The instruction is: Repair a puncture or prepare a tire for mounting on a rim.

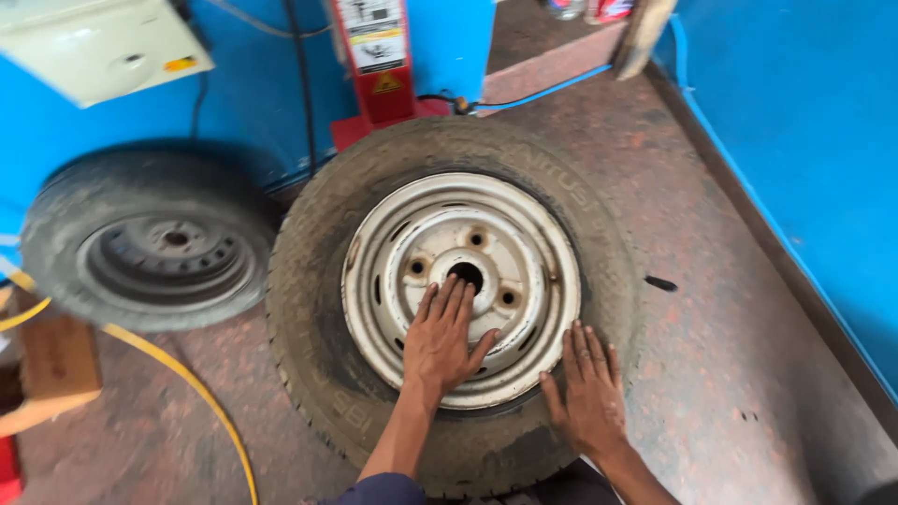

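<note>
We look down on a reddish floor (711, 374) with blue walls (804, 140) on the far and right sides. A big tyre (318, 309) on a white steel rim (524, 234) lies flat on the floor in the middle of our view, its tread dusty and worn. A second wheel (150, 238), darker and with a grey rim, leans tilted against the far wall to the left, just beside the big tyre without clearly touching it. Behind the tyre a red machine post (379, 65) stands at the wall, and a cream box (98, 42) is mounted on the wall at the upper left. A yellow hose (192, 388) curves across the floor at the left, passing near the tyre's edge. A wooden block (56, 360) sits at the far left.

Our left hand (442, 341) lies flat on the rim, palm down, the fingers (449, 299) laid close together and pointing at the hub hole (466, 274), their tips just short of it; the thumb is spread to the right. Our right hand (587, 393) lies flat where the rim's near right edge meets the rubber, its fingers (585, 346) slightly spread on the tyre sidewall. Neither hand grips anything; both simply press on the wheel, which lies under and ahead of them.
</note>
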